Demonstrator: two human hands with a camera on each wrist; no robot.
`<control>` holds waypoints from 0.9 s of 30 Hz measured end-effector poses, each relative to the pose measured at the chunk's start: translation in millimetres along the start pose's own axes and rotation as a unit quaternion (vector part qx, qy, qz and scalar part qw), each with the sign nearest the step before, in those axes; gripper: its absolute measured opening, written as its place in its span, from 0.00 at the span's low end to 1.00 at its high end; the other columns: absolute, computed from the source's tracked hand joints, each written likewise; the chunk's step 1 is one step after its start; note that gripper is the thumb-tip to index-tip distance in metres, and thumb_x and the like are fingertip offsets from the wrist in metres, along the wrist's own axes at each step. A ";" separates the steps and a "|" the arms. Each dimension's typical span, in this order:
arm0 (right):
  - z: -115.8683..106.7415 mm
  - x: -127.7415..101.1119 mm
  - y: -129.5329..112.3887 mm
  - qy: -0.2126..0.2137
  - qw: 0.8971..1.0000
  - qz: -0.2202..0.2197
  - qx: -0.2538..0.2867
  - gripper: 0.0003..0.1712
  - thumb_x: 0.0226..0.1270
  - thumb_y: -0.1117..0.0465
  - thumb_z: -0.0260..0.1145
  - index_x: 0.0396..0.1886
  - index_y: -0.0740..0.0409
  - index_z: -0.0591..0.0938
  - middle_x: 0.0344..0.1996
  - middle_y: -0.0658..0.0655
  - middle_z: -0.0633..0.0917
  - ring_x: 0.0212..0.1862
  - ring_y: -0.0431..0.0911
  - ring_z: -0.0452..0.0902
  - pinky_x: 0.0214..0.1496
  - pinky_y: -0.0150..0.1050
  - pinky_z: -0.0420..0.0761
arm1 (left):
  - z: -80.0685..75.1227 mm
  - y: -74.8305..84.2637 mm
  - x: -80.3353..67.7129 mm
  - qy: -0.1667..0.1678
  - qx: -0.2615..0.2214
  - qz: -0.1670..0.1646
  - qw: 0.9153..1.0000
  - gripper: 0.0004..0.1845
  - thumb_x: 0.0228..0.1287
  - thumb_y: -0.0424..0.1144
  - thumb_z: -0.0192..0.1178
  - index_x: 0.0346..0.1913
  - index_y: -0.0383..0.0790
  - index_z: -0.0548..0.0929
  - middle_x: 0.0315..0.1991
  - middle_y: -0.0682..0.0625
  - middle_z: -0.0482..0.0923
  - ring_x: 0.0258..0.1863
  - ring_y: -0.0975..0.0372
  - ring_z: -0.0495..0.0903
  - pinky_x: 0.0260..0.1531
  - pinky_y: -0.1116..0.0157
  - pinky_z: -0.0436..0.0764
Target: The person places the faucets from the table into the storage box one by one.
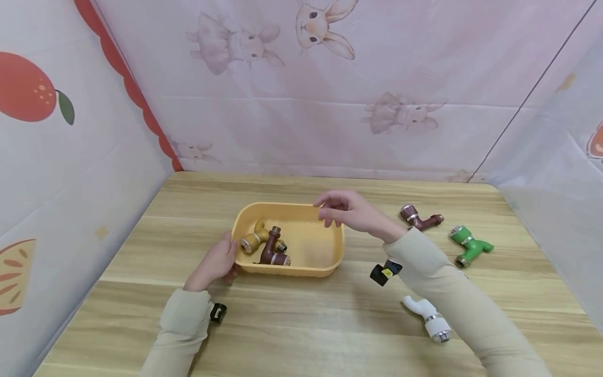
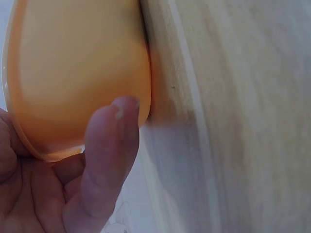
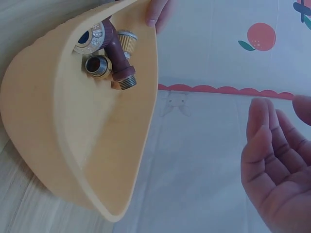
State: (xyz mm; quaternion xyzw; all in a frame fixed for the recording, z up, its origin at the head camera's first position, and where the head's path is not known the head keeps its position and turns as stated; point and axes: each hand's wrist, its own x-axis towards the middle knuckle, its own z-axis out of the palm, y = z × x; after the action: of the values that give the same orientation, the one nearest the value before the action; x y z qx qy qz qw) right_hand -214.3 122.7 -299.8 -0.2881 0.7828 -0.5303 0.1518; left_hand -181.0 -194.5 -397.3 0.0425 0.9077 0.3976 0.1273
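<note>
A yellow plastic basin (image 1: 325, 272) sits on the table. My left hand (image 1: 218, 260) holds it by the left end, the rim between thumb and fingers; in the left wrist view one finger (image 2: 109, 155) lies along the outer wall. Inside, at the left, a maroon tap (image 1: 270, 248) lies against a yellow tap (image 1: 253, 241), both with metal threaded ends. Above the basin's right back rim is my right hand (image 1: 347, 210), fingers loosely bent and nothing between them. The right wrist view also shows that hand (image 3: 279, 170) apart from the basin.
On the right of the wooden table (image 1: 301, 324) lie another maroon tap (image 1: 421, 219), a green tap (image 1: 470, 246) and a white tap (image 1: 427, 318), the white one nearest my right forearm. Printed curtains (image 1: 292, 136) rise at the back and sides.
</note>
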 end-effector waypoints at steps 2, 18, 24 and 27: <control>-0.3 -4.3 -2.0 0.010 1.000 0.000 -0.005 0.13 0.65 0.66 0.57 0.47 0.66 0.76 0.29 0.56 0.82 0.31 0.52 0.78 0.28 0.36 0.78 | 0.3 0.5 0.0 0.001 0.002 0.000 1.000 0.15 0.73 0.36 0.32 0.53 0.28 0.59 0.17 0.42 0.72 0.10 0.56 0.74 0.09 0.61 0.78; -4.6 -31.3 4.8 0.052 0.998 -0.012 -0.043 0.12 0.64 0.66 0.59 0.45 0.66 0.77 0.27 0.55 0.81 0.29 0.51 0.79 0.27 0.34 0.78 | 0.7 0.8 0.2 0.000 0.001 0.000 1.000 0.15 0.73 0.36 0.32 0.52 0.28 0.59 0.18 0.42 0.72 0.10 0.57 0.74 0.09 0.61 0.78; -7.3 -43.3 9.2 0.069 0.995 -0.016 -0.073 0.12 0.63 0.65 0.60 0.46 0.64 0.77 0.29 0.57 0.82 0.29 0.48 0.78 0.29 0.35 0.80 | 1.2 0.7 0.6 0.003 -0.001 -0.004 1.000 0.15 0.73 0.36 0.32 0.54 0.29 0.60 0.18 0.42 0.72 0.11 0.56 0.75 0.10 0.61 0.79; -9.1 -49.9 10.7 0.086 0.991 -0.023 -0.100 0.12 0.62 0.64 0.62 0.45 0.63 0.78 0.29 0.55 0.82 0.30 0.45 0.78 0.29 0.35 0.80 | 1.1 0.2 0.7 0.002 -0.001 -0.001 1.000 0.16 0.73 0.36 0.32 0.55 0.28 0.60 0.18 0.42 0.72 0.11 0.56 0.75 0.10 0.61 0.79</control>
State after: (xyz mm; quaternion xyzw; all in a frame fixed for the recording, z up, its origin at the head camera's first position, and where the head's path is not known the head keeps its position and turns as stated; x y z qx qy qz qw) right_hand -183.1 162.9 -309.5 -0.2732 0.8350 -0.4757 0.0426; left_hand -181.4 -193.4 -398.0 0.0405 0.9077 0.3983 0.1257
